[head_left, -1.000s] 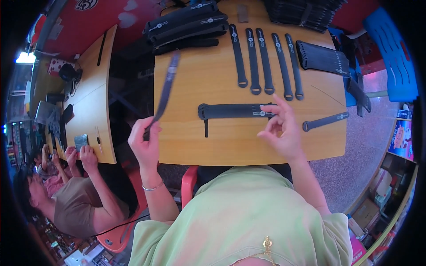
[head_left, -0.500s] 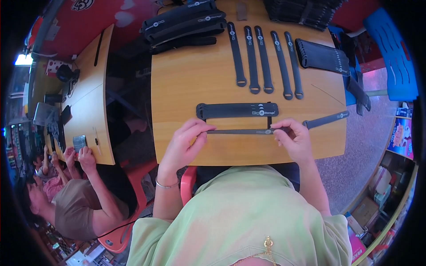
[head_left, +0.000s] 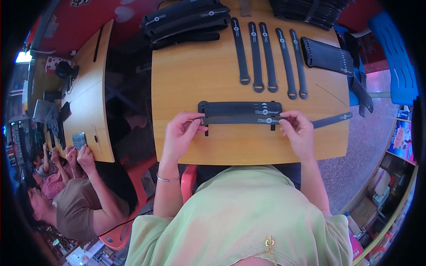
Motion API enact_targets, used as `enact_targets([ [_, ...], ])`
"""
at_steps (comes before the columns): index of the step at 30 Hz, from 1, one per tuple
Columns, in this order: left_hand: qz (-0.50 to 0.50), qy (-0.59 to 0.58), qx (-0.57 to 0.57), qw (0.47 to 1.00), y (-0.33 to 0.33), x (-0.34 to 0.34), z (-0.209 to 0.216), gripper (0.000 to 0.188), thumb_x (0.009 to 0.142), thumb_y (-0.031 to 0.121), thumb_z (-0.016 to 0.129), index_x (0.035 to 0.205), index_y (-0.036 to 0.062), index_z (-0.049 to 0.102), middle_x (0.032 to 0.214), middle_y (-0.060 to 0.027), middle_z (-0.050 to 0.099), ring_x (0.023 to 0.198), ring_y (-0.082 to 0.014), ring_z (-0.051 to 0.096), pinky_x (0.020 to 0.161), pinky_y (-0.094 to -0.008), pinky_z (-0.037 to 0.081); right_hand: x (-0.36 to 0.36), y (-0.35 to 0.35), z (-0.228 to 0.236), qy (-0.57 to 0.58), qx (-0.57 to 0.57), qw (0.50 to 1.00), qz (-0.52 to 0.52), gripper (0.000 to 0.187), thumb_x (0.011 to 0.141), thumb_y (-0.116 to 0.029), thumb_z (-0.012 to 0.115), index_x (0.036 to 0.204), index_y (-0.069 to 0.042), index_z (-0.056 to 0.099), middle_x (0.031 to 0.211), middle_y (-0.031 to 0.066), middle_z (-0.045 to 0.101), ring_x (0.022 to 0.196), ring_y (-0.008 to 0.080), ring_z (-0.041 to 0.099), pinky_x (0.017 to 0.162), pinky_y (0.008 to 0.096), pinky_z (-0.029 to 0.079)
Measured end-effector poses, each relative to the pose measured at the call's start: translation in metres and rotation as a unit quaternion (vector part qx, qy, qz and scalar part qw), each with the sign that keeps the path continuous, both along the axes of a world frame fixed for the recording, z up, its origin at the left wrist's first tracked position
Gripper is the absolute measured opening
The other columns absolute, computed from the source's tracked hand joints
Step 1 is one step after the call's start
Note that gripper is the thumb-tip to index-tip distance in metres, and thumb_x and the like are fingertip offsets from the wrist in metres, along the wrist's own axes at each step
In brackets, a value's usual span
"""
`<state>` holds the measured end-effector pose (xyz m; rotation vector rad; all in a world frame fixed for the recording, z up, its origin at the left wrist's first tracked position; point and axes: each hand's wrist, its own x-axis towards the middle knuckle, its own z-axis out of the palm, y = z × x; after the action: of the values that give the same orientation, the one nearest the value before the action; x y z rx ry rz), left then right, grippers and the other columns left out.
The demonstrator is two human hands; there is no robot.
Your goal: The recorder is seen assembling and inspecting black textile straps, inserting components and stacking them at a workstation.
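A dark grey strap point(head_left: 239, 120) with a white print stretches between my two hands. My left hand point(head_left: 181, 132) pinches its left end, and my right hand point(head_left: 298, 132) pinches the right end. The held strap lies along the near edge of a stack of like straps point(head_left: 230, 109), partly over it. Two short black strips point(head_left: 273, 127) stick out from under that stack toward me. Beside my right hand a single strap point(head_left: 330, 120) rests on the table, pointing right; its left end is hidden behind the hand.
Several loose straps point(head_left: 257, 57) lie lengthwise across the wooden table point(head_left: 191, 80). Strap bundles point(head_left: 186, 22) are heaped at the far left, with another bundle point(head_left: 327, 56) at the right. A blue chair point(head_left: 392, 57) stands beyond. At left, a co-worker point(head_left: 84, 208) sits at another table.
Both hands have moved away from me, bringing the held strap up against the stack. The strap has turned from edge-on to show its flat printed face.
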<state>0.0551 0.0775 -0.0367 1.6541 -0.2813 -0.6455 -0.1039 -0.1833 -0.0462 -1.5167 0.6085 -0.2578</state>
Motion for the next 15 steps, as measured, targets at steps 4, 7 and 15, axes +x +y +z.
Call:
enact_targets([
  [4,0.017,-0.016,0.035,0.999,-0.002,0.003,-0.005,0.014,0.088,-0.002,0.055,0.100,-0.0034,0.063,0.079,-0.0049,0.062,0.073,-0.0123,0.066,0.065,-0.0202,0.050,0.004,0.001,0.000,0.002,-0.011,1.000,-0.010,0.015,0.083,0.001,0.063,0.098,-0.001,0.060,0.075,-0.0011,0.060,0.063,0.0042,0.055,0.056,0.0177,0.045],
  [7,0.041,-0.007,0.050,0.998,-0.005,0.005,-0.005,0.013,0.086,-0.002,0.058,0.099,-0.0038,0.062,0.078,-0.0036,0.061,0.067,-0.0097,0.064,0.061,-0.0188,0.048,0.005,0.002,-0.002,0.009,-0.029,0.999,-0.011,0.016,0.083,0.001,0.063,0.099,-0.001,0.060,0.077,-0.0007,0.060,0.063,0.0042,0.054,0.056,0.0177,0.045],
  [15,0.075,-0.041,0.065,0.994,-0.011,0.008,-0.010,0.008,0.082,-0.002,0.064,0.088,-0.0030,0.059,0.073,-0.0014,0.060,0.057,-0.0039,0.056,0.051,-0.0165,0.043,0.008,0.002,-0.004,0.001,-0.039,0.999,-0.024,0.016,0.084,0.001,0.063,0.099,-0.001,0.057,0.080,-0.0001,0.058,0.065,0.0042,0.053,0.058,0.0177,0.045],
])
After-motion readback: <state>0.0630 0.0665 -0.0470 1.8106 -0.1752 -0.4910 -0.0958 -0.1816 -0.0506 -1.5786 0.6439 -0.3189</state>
